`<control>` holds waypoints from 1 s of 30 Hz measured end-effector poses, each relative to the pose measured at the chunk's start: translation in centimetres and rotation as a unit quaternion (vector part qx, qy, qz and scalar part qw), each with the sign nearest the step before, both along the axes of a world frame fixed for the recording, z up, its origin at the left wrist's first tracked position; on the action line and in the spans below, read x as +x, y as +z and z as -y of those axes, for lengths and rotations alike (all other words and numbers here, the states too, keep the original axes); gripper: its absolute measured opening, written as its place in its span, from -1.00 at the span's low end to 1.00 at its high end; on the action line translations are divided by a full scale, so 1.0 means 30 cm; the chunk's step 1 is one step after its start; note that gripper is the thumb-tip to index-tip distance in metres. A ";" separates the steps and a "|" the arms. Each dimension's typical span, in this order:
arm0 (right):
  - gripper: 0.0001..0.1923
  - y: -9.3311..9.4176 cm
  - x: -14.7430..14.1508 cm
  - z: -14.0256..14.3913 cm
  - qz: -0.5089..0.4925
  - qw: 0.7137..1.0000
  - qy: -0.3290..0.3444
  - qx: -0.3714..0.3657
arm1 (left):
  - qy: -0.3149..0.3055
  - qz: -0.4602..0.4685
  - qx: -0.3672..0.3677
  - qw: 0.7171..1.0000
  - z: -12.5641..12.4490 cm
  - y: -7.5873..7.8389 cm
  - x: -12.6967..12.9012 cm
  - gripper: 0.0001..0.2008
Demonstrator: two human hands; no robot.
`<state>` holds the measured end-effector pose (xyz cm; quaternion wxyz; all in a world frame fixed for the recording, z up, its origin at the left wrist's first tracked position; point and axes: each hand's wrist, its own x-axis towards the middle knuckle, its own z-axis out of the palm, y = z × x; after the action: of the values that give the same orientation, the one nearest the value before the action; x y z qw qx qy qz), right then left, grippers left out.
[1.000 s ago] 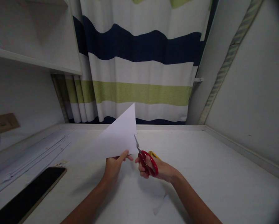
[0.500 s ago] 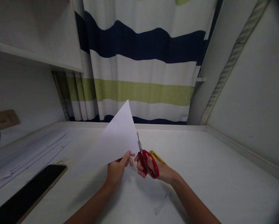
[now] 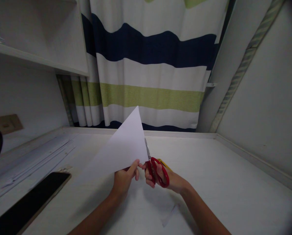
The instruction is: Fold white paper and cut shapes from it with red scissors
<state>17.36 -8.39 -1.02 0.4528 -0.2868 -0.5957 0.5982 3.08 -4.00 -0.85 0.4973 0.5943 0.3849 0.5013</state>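
The left grip point(image 3: 124, 179) pinches white paper point(image 3: 126, 142), the right grip point(image 3: 171, 179) wraps round red-handled scissors point(image 3: 150, 165) — a flexing sheet could let the blades point(image 3: 147, 148) veer.

So my left hand point(image 3: 123, 181) has a sheet of paper point(image 3: 126, 140) by its near edge, and the sheet goes up ahead of that hand and off to its left. My right hand point(image 3: 174, 182) has the scissors point(image 3: 151, 169), blades along the sheet's right edge, can't tell if touching. Both hands are over the desk point(image 3: 234, 169). Phone point(image 3: 38, 195) lies on it left of my left hand, with loose papers point(image 3: 38, 163) past the phone. A scrap point(image 3: 170, 215) lies on my side of my right hand. Curtain point(image 3: 148, 75) hangs beyond both, shelf point(image 3: 38, 62) up to their left.
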 end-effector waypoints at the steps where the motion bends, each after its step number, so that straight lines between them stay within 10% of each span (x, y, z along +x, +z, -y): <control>1: -0.46 0.000 -0.002 0.000 0.000 1.000 -0.003 -0.001 | -0.002 -0.001 0.000 1.000 0.003 0.001 0.001 -0.74; 30: -0.46 0.008 -0.003 0.009 0.026 1.000 -0.007 0.007 | -0.022 -0.002 0.022 1.000 0.014 0.024 -0.004 -0.62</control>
<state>17.28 -8.66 -0.77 0.4436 -0.3030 -0.6097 0.5829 2.96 -4.43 -0.14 0.4945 0.6139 0.3618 0.4977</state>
